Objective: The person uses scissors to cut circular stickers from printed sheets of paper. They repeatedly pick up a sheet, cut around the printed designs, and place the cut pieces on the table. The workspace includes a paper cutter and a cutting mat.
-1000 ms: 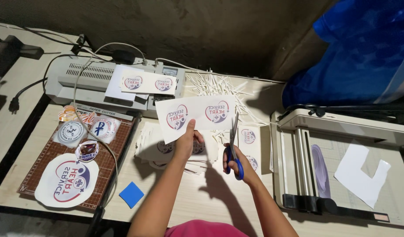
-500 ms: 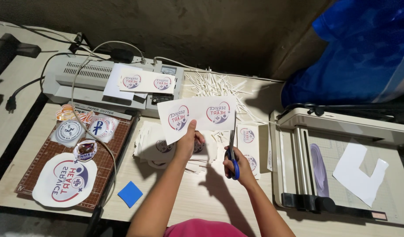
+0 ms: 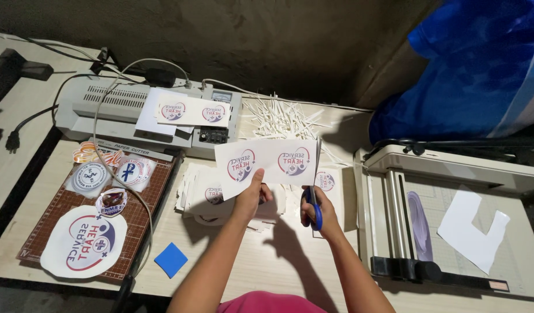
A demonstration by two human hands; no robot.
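My left hand (image 3: 251, 196) pinches the lower edge of a white printed sheet (image 3: 267, 161) with two round red-and-blue logos, held up over the table. My right hand (image 3: 316, 211) grips blue-handled scissors (image 3: 314, 200), whose blades point up along the sheet's right edge. Under both hands lies a loose stack of similar printed sheets (image 3: 206, 194).
A grey laminator (image 3: 113, 110) with a printed strip (image 3: 193, 111) on it stands at the back left. A brown cutting mat (image 3: 142, 223) holds round stickers, with a blue square (image 3: 171, 259) beside it. Paper offcuts (image 3: 284, 119) lie behind. A guillotine paper cutter (image 3: 452, 226) sits at the right.
The scissors have come closer to the sheet's right edge, and both hands with the sheet have shifted slightly. Nothing else on the table has moved.
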